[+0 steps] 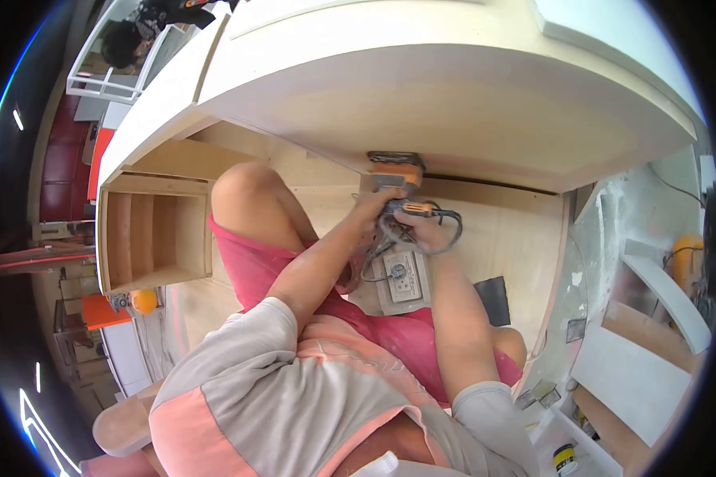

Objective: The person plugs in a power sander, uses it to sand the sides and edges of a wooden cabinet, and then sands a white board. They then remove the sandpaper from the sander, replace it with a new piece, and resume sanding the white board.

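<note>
An orange and black power sander point(398, 171) is pressed against the pale wooden panel point(453, 111) in front of me. My left hand point(374, 205) is closed on its body from the left. From the right, my right hand point(426, 229) is wrapped round the rear part of the tool, beside a looping black cable point(456, 230). Between my legs, a socket box point(406, 278) has a plug in it. A dark sheet point(493, 300) lies on the wooden surface by my right knee.
Open wooden compartments point(159, 234) are at the left. Curved and flat white boards point(630, 374) lie at the right, near a white tray point(585, 441) with a yellow-and-black container. Another person point(121, 44) is at the upper left. An orange machine point(686, 258) stands far right.
</note>
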Available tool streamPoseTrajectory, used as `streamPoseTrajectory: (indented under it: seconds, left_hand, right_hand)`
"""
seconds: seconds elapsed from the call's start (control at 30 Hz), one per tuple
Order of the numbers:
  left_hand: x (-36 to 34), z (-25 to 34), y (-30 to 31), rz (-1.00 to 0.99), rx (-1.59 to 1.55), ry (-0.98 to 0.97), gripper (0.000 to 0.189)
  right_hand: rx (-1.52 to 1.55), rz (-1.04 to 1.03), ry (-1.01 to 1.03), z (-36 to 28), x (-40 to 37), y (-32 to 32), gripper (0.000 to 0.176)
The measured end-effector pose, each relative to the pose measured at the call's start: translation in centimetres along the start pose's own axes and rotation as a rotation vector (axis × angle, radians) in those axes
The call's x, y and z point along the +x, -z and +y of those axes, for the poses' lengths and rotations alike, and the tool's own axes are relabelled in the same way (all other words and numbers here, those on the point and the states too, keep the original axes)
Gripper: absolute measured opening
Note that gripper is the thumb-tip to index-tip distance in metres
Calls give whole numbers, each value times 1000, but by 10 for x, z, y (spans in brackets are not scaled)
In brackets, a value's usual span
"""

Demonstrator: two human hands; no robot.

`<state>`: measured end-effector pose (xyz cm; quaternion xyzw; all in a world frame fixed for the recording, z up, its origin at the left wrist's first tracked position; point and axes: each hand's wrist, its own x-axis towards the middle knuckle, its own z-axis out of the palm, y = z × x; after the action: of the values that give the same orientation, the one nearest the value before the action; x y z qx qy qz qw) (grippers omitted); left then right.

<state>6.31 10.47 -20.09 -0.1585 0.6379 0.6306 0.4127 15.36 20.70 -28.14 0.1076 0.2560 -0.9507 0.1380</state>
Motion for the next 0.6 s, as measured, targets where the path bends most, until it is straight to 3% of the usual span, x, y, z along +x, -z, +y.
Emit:
streamPoseTrajectory:
  seconds: [0.13, 0.17, 0.27, 0.3, 0.37, 0.47, 0.5, 0.53, 0.6]
  left_hand:
    - [29, -4, 72, -38, 46, 20, 35]
    - [27, -3, 85, -2, 41, 21, 35]
    - [10, 16, 102, 29, 17, -38, 36]
    - [3, 22, 101, -20, -23, -41, 36]
    - [7, 25, 114, -62, -59, -92, 36]
    - [6, 25, 112, -34, -61, -94, 35]
    - [7, 23, 108, -13, -74, -111, 32]
    - [12, 21, 105, -26, -76, -99, 32]
    - [22, 11, 92, -69, -19, -58, 29]
  right_hand:
    - [-368, 42, 4, 21, 35, -25, 34]
    - [-339, 81, -5, 29, 46, -31, 34]
    - [-502, -155, -2, 50, 82, -44, 57]
    - [-483, -122, -4, 54, 82, -50, 57]
    - [-1234, 201, -145, 42, 83, -68, 78]
    - [-1310, 299, -316, 6, 57, -90, 92]
    - [-1337, 329, -200, 9, 59, -88, 77]
    - [-1336, 346, -210, 8, 61, -80, 77]
    - [-886, 51, -403, 4, 55, -58, 61]
